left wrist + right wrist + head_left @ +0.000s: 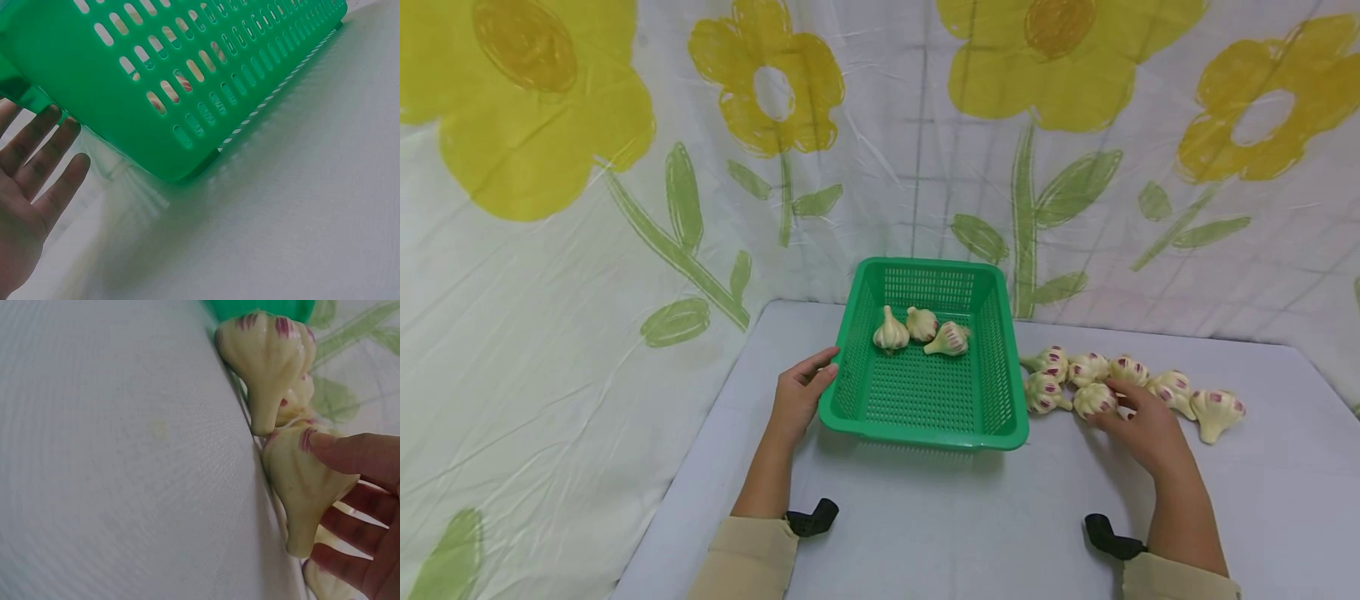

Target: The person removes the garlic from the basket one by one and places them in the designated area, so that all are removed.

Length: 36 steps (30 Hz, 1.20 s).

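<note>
While the unclenched left grip [795,400] apparently steadies the basket [917,438], the right grip [1150,427] pinches a garlic bulb [1093,401].

White backdrop [880,183], yellow flowers [767,75] — pale table [947,525] below.

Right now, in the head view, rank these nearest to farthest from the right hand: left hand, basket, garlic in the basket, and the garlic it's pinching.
1. Pinched garlic: between the right hand's thumb and fingers.
2. Basket: to the left.
3. Garlic in the basket: farther left, inside.
4. Left hand: farthest left, at the basket's left side.
</note>
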Each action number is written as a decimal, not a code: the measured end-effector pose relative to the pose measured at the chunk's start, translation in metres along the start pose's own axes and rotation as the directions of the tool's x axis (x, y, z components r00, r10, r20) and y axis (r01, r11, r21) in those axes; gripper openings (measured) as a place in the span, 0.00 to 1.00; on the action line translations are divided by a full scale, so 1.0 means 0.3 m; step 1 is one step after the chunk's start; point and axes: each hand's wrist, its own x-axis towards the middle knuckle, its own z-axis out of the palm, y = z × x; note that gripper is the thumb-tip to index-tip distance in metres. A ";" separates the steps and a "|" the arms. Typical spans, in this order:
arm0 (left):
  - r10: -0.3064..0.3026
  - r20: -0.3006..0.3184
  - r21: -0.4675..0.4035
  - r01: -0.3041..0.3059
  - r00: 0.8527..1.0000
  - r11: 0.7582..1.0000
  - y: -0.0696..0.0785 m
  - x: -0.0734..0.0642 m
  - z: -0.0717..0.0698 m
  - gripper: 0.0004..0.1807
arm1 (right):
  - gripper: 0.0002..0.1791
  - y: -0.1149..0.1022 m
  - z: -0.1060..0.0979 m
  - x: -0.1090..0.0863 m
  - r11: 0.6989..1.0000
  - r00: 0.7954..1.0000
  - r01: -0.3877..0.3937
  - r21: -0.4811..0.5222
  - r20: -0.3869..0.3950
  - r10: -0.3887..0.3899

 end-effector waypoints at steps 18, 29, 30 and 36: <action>-0.010 0.001 0.002 0.010 1.000 1.000 0.028 -0.016 -0.015 0.21 | 0.45 -0.027 -0.014 -0.006 1.000 1.000 0.000 0.000 0.005 0.000; 0.054 -0.005 -0.001 -0.054 0.999 0.999 -0.003 -0.011 -0.001 0.21 | 0.46 -0.087 -0.067 -0.031 0.999 0.999 -0.029 0.025 -0.044 0.030; 0.054 -0.002 0.001 -0.054 0.999 0.999 -0.003 -0.010 0.000 0.21 | 0.46 -0.102 -0.071 -0.030 0.999 0.998 -0.017 0.042 -0.055 0.019; 0.065 -0.010 0.015 -0.065 0.998 0.998 -0.017 0.000 0.002 0.21 | 0.41 -0.236 -0.097 0.007 0.985 0.986 0.094 0.143 -0.150 -0.072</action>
